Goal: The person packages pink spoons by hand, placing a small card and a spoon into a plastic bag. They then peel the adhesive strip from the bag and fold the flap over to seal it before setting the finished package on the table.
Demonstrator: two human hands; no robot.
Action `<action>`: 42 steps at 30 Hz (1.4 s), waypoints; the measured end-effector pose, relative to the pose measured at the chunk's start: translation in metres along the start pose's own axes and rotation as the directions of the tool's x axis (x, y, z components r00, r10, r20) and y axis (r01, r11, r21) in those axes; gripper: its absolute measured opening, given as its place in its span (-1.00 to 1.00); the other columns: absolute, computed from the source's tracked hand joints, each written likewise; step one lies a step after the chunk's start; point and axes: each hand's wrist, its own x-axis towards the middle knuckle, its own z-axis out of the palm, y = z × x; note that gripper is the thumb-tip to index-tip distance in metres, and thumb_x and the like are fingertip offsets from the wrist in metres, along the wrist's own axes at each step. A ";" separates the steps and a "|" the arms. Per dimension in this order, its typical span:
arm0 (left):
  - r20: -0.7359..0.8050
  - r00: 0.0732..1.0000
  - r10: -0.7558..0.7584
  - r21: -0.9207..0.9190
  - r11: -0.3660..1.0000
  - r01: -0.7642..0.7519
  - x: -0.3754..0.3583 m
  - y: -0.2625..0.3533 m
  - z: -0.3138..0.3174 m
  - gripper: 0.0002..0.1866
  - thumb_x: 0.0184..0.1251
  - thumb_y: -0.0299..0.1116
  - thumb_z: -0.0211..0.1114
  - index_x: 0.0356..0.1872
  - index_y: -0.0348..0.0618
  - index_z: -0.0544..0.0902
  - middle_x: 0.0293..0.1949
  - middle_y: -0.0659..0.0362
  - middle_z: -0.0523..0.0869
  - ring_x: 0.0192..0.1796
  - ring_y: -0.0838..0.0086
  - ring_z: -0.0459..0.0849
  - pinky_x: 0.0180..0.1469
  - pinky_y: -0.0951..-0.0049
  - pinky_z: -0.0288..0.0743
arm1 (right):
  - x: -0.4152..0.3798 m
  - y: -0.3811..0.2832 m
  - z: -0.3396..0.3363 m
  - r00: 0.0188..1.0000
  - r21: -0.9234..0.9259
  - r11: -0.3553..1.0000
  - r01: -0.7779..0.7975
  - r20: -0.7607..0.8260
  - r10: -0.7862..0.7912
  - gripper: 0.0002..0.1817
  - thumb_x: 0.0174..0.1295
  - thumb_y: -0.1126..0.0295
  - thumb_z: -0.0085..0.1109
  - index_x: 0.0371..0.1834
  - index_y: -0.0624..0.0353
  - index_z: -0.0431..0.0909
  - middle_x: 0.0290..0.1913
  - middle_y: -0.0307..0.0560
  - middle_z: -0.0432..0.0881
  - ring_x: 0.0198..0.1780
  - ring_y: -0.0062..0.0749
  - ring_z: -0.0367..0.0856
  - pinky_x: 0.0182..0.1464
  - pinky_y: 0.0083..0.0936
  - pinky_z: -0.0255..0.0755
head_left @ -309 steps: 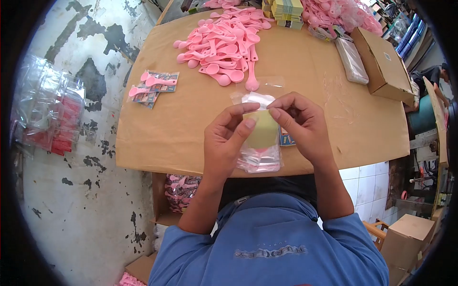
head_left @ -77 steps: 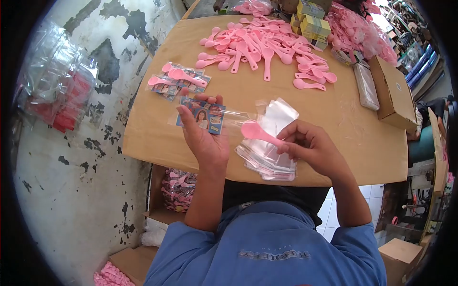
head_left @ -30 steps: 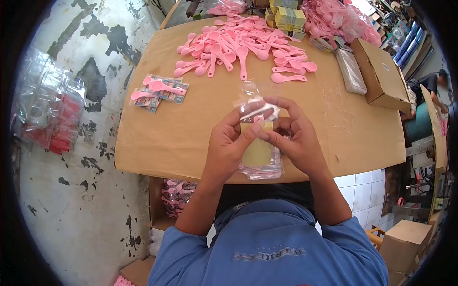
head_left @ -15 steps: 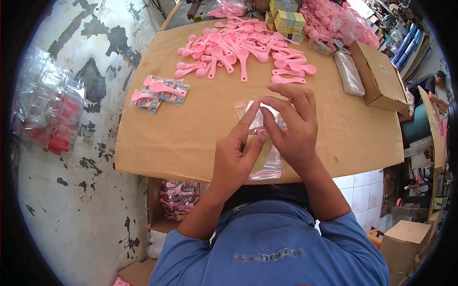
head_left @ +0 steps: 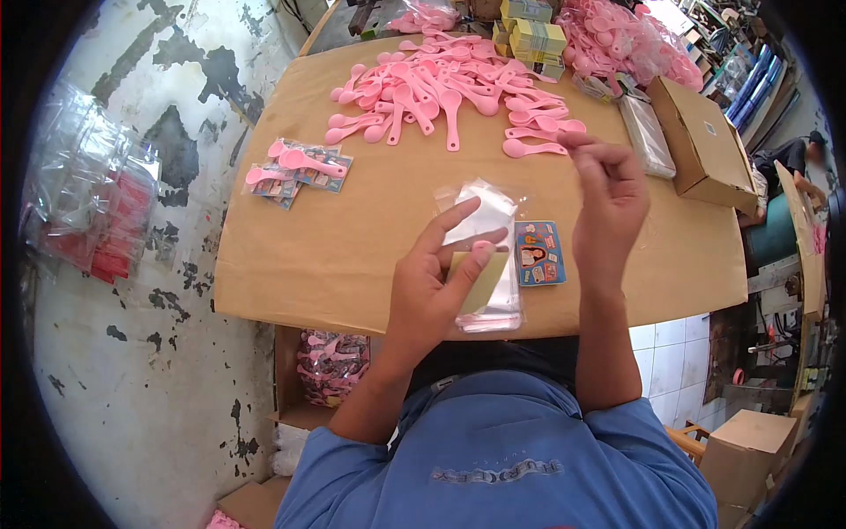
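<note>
My left hand [head_left: 441, 273] holds a pale yellow-green card [head_left: 483, 286] with the thumb pressed on its face and the fingers behind. Beneath it lies a stack of clear plastic bags [head_left: 500, 304] on the table. My right hand [head_left: 608, 198] is raised beyond the stack, thumb and fingers drawn together. Its fingertips are by the handle end of a pink spoon [head_left: 529, 148] at the pile's right edge; whether they grip anything is hidden. A stack of blue printed cards [head_left: 539, 254] lies just right of the bags.
A heap of pink spoons [head_left: 432, 84] covers the far table. At left, spoons rest on printed cards [head_left: 326, 176]. Card bundles [head_left: 536, 40], a plastic bag of spoons [head_left: 617, 40] and a cardboard box [head_left: 696, 141] stand at back right. Another person [head_left: 797, 159] is at far right.
My right hand has left the left hand and bags and moved right and away toward the spoons, uncovering the blue cards. The left hand stays over the bags with the yellow-green card.
</note>
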 end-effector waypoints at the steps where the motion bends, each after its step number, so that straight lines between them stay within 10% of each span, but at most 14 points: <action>1: -0.014 1.000 0.010 -0.049 0.999 -0.011 0.001 -0.001 -0.001 -0.60 0.62 -0.44 0.30 0.37 -0.36 0.57 0.07 -0.11 0.84 0.12 0.38 0.82 0.14 0.47 0.67 | 0.003 -0.001 -0.005 0.994 0.149 0.986 -0.072 -0.065 0.083 -0.81 0.30 0.66 0.18 -0.05 0.29 0.62 -0.10 -0.01 0.74 -0.09 -0.44 0.72 0.01 -0.52 0.57; 7: -0.060 0.992 0.112 -0.140 0.983 -0.119 0.011 -0.008 -0.008 -0.70 0.60 -0.43 0.31 0.22 -0.37 0.64 0.23 -0.10 0.75 0.24 0.23 0.78 0.30 0.29 0.63 | -0.021 -0.010 -0.037 0.862 0.193 0.856 -0.480 0.285 0.419 -0.75 0.37 0.69 -0.02 0.00 0.29 0.62 -0.29 -0.29 0.48 -0.42 -0.69 0.37 -0.30 -0.66 0.36; 14: -0.011 0.992 0.122 -0.094 0.988 -0.122 0.014 -0.014 -0.012 -0.68 0.61 -0.47 0.32 0.26 -0.37 0.65 0.19 -0.04 0.76 0.19 0.46 0.74 0.25 0.47 0.61 | -0.041 -0.001 -0.011 0.694 -0.136 0.868 -0.477 0.547 0.467 -0.81 0.49 0.40 0.35 0.05 0.25 0.67 -0.19 -0.35 0.67 -0.19 -0.80 0.56 -0.14 -0.73 0.43; 35: 0.090 0.953 0.291 -0.279 0.925 -0.256 0.008 -0.014 -0.035 -0.88 0.52 -0.65 0.26 -0.02 -0.36 0.66 -0.07 0.03 0.83 0.09 0.49 0.78 0.14 0.45 0.65 | -0.022 -0.015 -0.013 0.711 -0.001 0.975 -0.222 0.684 0.163 -0.91 0.39 0.60 0.23 -0.20 0.27 0.73 -0.16 -0.22 0.65 -0.21 -0.66 0.55 -0.17 -0.70 0.35; 42: -0.021 0.987 0.159 -0.137 0.978 -0.160 0.007 -0.009 -0.026 -0.75 0.47 -0.64 0.38 0.10 -0.39 0.62 0.02 -0.06 0.84 0.09 0.49 0.79 0.12 0.54 0.65 | -0.030 -0.016 -0.004 0.729 -0.118 0.926 -0.359 0.584 0.357 -0.72 0.41 0.54 0.36 0.14 0.22 0.63 -0.17 -0.31 0.61 -0.28 -0.81 0.47 -0.29 -0.76 0.31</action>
